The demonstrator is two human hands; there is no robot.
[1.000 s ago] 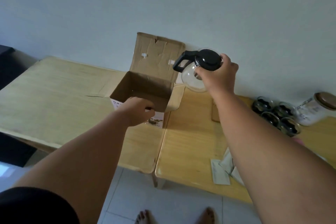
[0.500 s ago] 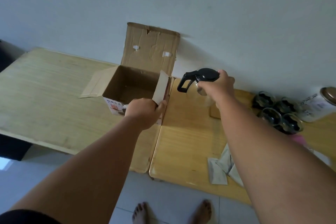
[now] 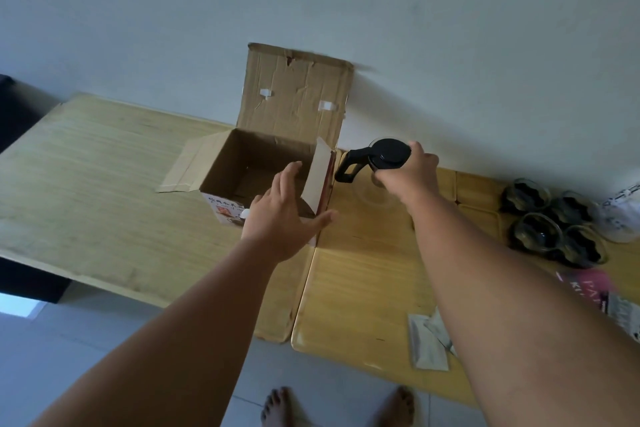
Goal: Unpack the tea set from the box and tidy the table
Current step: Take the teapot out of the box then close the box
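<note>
An open cardboard box [image 3: 242, 166] stands where two wooden tables meet, its back flap upright against the wall. My left hand [image 3: 284, 215] hovers over the box's front right corner with fingers spread and holds nothing. Just right of the box is a glass teapot [image 3: 377, 198] with a black lid [image 3: 389, 153] and black handle. My right hand [image 3: 410, 172] grips it from above at the lid, and its base is at or just above the right table [image 3: 360, 288]. Several glass cups [image 3: 550, 222] with dark insides cluster at the far right.
The left table [image 3: 86, 184] is bare wood. A white jar [image 3: 620, 218] sits beside the cups at the right edge. A pink leaflet [image 3: 585, 288] and folded papers [image 3: 427, 343] lie near the right table's front edge. Bare feet [image 3: 337, 406] stand on the tiled floor below.
My right hand has lowered the teapot from above the box down to the right table. My left hand has let go of the box's front rim and opened out.
</note>
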